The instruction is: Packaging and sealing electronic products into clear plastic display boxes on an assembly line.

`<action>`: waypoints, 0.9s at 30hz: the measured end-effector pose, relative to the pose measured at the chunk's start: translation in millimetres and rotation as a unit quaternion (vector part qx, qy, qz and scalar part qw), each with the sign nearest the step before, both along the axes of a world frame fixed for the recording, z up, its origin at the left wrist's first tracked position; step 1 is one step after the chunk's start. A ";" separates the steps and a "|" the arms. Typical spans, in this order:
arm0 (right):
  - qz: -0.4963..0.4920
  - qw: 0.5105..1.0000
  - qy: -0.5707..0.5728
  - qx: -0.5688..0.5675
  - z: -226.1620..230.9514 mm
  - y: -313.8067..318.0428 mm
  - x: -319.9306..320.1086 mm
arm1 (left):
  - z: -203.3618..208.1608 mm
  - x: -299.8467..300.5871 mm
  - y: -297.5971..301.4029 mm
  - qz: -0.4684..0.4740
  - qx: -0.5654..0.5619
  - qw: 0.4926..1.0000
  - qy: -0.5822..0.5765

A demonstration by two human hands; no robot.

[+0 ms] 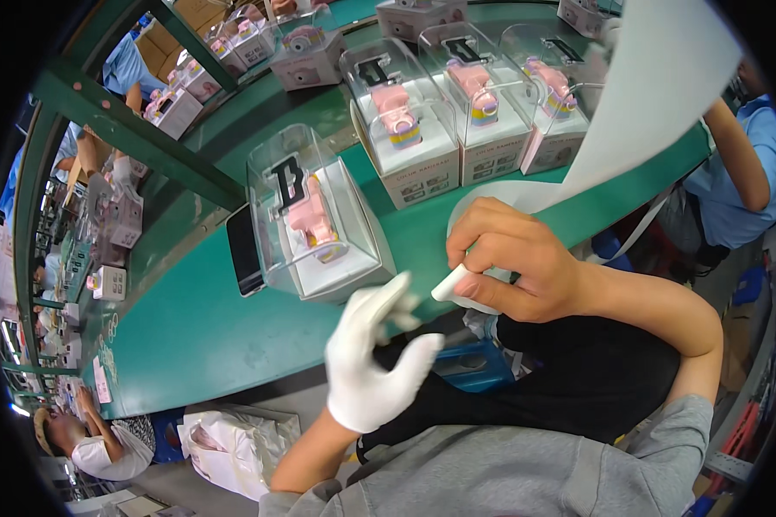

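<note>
The right hand (526, 267), bare, pinches a folded white piece (451, 286) between thumb and bent fingers. Whether it belongs to the large white sheet (664, 95) rising beyond that hand is hard to tell, since the fingers cover any join. Just to its left, the white-gloved left hand (378, 366) holds nothing, thumb and fingers spread, the tips blurred. The grip takes in little material, so a sharp tug could slip the piece loose or crease it.

Just beyond the gloved fingertips, the nearest box (347, 277) stands on the bench (207, 349), a pink toy (310, 220) under its clear cover (263, 185). A wide swing of the left hand could knock it into the dark phone (243, 252) at its far-left side. Farther past the right hand stand three boxes in a row (418, 185); the sheet, if pulled carelessly, could snag the rightmost cover (513, 47).
</note>
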State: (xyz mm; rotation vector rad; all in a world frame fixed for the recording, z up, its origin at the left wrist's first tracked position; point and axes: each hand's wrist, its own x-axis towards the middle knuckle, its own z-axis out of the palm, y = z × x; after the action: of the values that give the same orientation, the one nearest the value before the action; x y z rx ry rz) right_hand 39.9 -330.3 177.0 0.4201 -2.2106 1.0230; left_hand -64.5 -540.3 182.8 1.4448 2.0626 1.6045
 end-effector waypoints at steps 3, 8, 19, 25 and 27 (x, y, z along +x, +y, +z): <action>0.019 1.000 0.007 0.009 6.3 -8.0 -2.8 | -10.7 10.7 7.8 -0.029 0.062 0.983 -0.173; 0.052 0.999 0.003 -0.005 15.9 -7.6 0.6 | -17.0 7.1 9.5 -0.096 0.105 0.972 -0.189; 0.056 0.994 -0.044 -0.079 5.6 -0.1 3.0 | -16.8 31.1 30.9 -0.040 0.150 0.951 -0.269; 0.060 0.997 -0.037 -0.039 0.7 11.7 1.2 | -27.3 43.9 37.5 -0.010 0.158 0.939 -0.306; 0.062 0.997 -0.042 -0.021 0.0 14.8 1.5 | -25.4 48.7 39.3 0.001 0.158 0.924 -0.349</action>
State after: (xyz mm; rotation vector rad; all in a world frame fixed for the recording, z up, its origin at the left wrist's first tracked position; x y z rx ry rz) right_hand 41.4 -315.5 177.0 0.5089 -2.2569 1.1700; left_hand -15.8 -501.0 157.4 0.7421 1.4406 2.1181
